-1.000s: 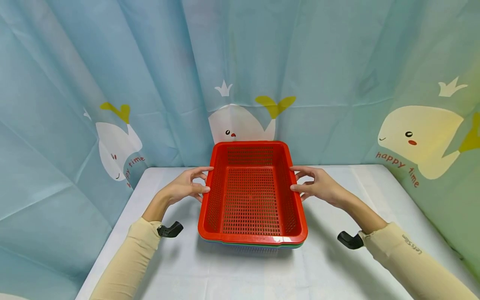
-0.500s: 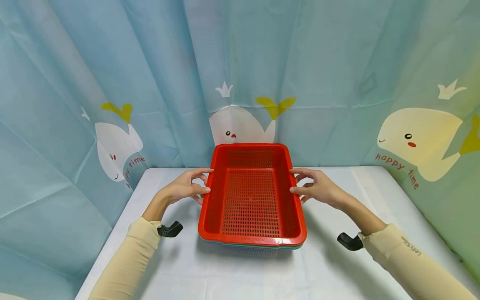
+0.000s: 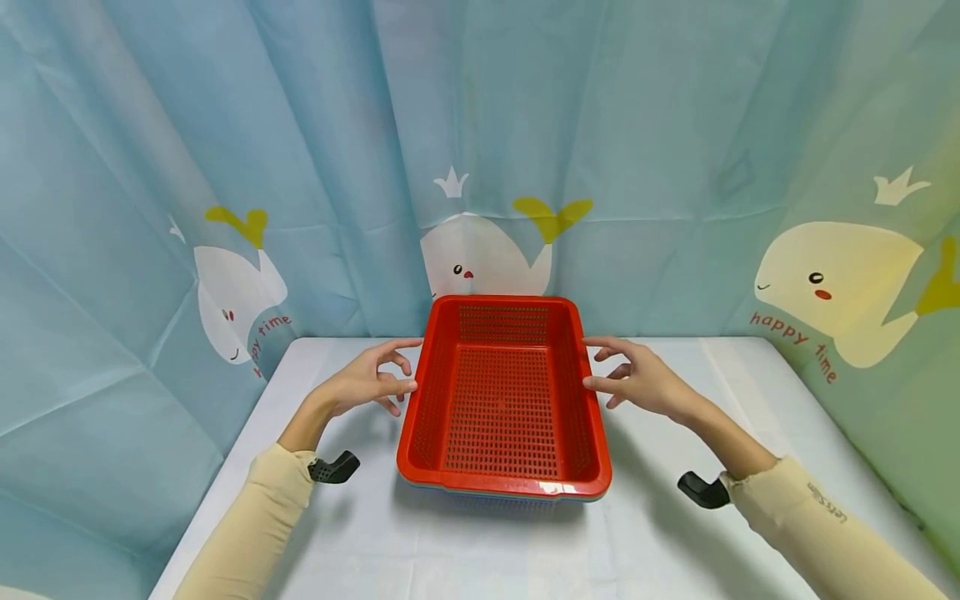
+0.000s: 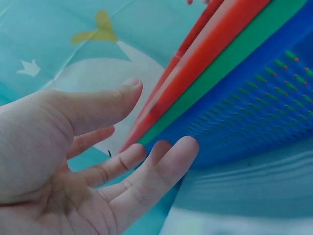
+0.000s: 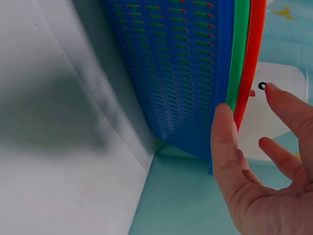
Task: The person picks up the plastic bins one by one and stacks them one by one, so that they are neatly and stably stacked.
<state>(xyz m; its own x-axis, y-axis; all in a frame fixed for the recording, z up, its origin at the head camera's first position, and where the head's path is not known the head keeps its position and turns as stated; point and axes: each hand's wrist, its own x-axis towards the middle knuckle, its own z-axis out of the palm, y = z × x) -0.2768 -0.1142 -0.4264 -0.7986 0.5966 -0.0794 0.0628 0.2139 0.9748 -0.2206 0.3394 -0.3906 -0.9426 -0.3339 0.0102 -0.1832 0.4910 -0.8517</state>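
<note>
A red perforated basket (image 3: pixel 501 483) sits on top of a nested stack at the table's middle. The wrist views show a green basket (image 4: pixel 234 63) and a blue basket (image 4: pixel 254 112) under it. My left hand (image 3: pixel 397 367) hovers at the stack's left rim with its fingers loosely spread, the fingertips (image 4: pixel 186 144) by the blue basket's wall. My right hand (image 3: pixel 611 367) is at the right rim, also relaxed. Its thumb (image 5: pixel 222 142) lies against the edge of the blue basket (image 5: pixel 181 63) and the green rim (image 5: pixel 240 39). Neither hand grips anything.
The stack stands on a white table (image 3: pixel 487 550). A blue curtain with whale prints (image 3: pixel 480 258) hangs close behind it and along both sides. A black wrist mount sits on each forearm (image 3: pixel 333 468) (image 3: pixel 701 490).
Both hands have eased off the red basket's side rims, the left drawing back a little with curled fingers. The stack has stayed in place.
</note>
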